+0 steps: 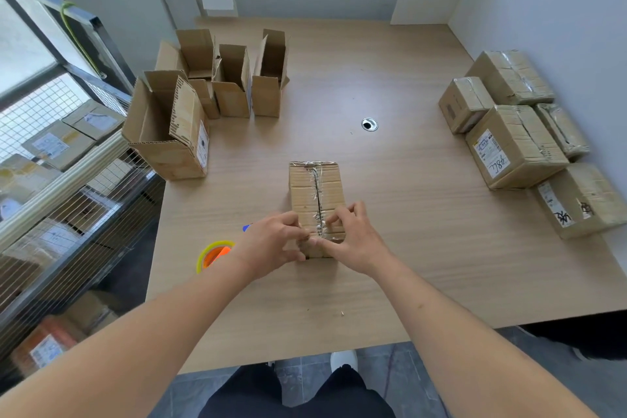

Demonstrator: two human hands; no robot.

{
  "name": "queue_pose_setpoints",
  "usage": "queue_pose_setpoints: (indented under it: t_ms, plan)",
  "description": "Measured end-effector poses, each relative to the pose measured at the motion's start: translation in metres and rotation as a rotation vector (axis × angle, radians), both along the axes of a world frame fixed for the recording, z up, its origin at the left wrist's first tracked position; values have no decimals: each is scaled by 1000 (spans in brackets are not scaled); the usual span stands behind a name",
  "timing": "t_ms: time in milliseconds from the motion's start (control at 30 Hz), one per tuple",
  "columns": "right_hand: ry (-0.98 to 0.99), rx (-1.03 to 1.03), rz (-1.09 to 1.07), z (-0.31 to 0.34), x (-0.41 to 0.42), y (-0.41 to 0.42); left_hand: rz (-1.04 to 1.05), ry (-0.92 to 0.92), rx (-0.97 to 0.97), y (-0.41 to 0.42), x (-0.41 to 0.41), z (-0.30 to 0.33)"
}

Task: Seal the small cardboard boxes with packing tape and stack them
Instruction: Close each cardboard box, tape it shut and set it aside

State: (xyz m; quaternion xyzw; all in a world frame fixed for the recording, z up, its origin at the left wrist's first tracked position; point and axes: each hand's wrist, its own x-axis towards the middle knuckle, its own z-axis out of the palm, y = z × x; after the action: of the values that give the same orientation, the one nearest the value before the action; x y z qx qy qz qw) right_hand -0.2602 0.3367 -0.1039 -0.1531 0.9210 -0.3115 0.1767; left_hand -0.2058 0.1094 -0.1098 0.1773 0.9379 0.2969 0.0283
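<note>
Open cardboard boxes (234,81): five are counted at the tabletop's (390,214) far left | sealed boxes (512,146): five are grouped at the right | taped box (315,190): one is counted at centre | tape roll (213,254): one | hands: two, left (271,244) and right (353,241)
</note>
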Motion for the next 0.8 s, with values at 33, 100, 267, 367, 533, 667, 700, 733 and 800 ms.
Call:
queue_pose_setpoints:
  t_ms: [33,100,267,367,533,667,700,733,800]
  plan:
    - [6,20,-25,2,1,-7,-27,-30,21,-6,-2,3]
    - [28,64,-96,6,2,-23,-20,-63,99,-16,-5,12]
    - [-22,190,-317,7,4,-65,163,-22,5,-40,-12,24]
    - [-80,325,-346,11,4,-84,157,-48,-162,-52,-23,36]
    - [-136,335,-388,44,3,-89,80,-74,-343,-58,-38,63]
    - [-139,310,-417,85,-2,-77,72,-72,-418,-53,-46,95]
    - [-130,309,-425,97,-3,-73,75,-61,-424,-50,-48,106]
    - [-119,304,-436,109,-5,-69,81,-52,-426,-45,-51,118]
    - [-95,281,-455,132,-8,-59,88,-21,-434,-35,-55,142]
